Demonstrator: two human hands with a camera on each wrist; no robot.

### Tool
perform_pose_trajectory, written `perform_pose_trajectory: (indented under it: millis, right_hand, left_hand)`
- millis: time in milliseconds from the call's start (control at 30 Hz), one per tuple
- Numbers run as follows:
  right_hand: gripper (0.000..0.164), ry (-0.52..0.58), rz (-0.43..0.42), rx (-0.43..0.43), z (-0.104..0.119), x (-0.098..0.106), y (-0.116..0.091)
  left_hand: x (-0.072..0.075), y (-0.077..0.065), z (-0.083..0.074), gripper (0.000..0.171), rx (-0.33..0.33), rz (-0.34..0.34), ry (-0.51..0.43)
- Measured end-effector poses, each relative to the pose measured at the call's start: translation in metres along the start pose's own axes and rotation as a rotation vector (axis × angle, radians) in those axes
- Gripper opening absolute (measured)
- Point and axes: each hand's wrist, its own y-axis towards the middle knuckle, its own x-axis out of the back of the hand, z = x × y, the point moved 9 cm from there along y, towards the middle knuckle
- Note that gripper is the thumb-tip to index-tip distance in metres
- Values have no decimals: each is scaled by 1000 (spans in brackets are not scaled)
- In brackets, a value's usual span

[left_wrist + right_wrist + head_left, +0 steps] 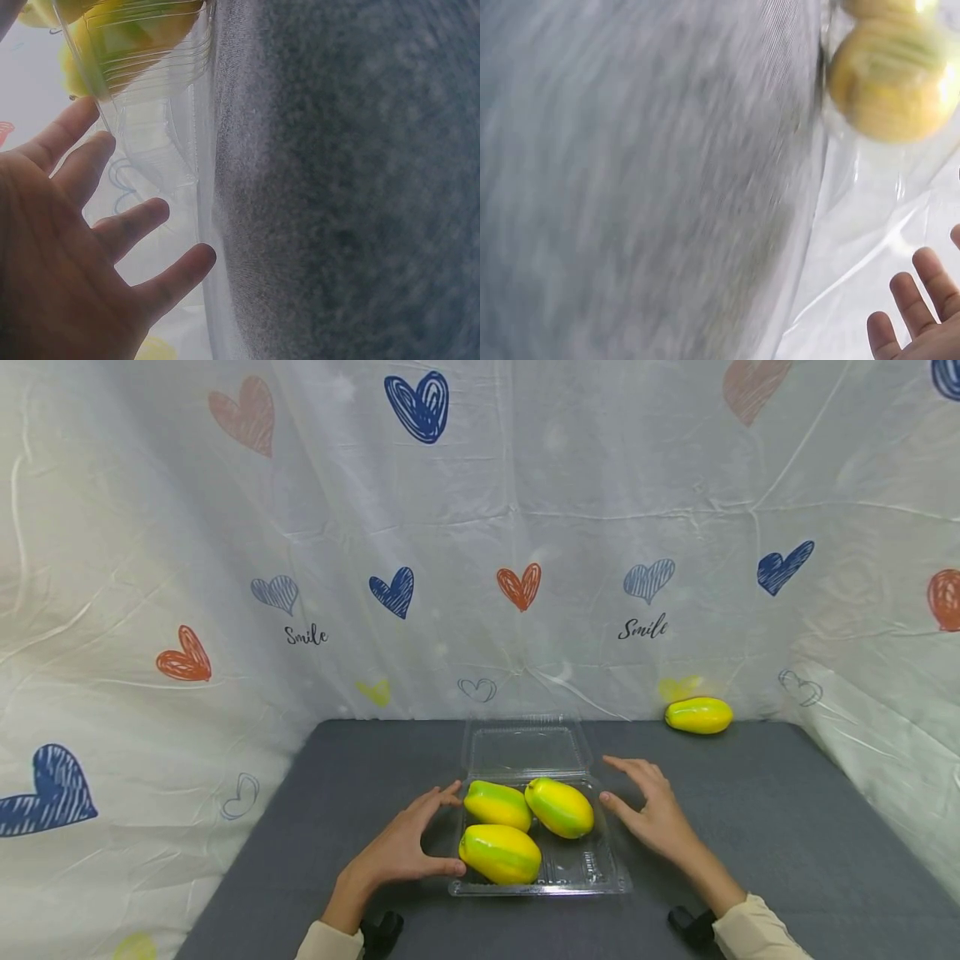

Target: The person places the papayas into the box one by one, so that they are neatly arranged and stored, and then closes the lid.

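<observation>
A clear plastic clamshell box (pixel 577 864) lies with its lid (pixel 528 750) folded back, away from me. Inside sit three yellow-green papayas: one at the back left (pixel 498 805), one at the back right (pixel 560 807) and one at the front left (pixel 500 854). My left hand (pixel 401 843) is at the box's left side, fingers spread; in the left wrist view its fingertips (pixel 86 112) are at the box wall. Whether they touch it I cannot tell. My right hand (pixel 654 810) hovers just right of the box, fingers extended, holding nothing.
Another yellow papaya (pixel 699 716) lies at the table's back right, by the curtain. The dark grey table (pixel 315 860) carries everything. A white curtain (pixel 450 527) with printed hearts hangs behind and along both sides. Dark straps (pixel 690 927) circle the wrists.
</observation>
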Motion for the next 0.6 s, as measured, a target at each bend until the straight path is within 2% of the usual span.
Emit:
perform_pose_trajectory:
  millis: [600]
  right_hand:
    - [53,-125,-60,-26,-42,43,-1]
  left_hand:
    - [0,0,0,76,-3,1,-13]
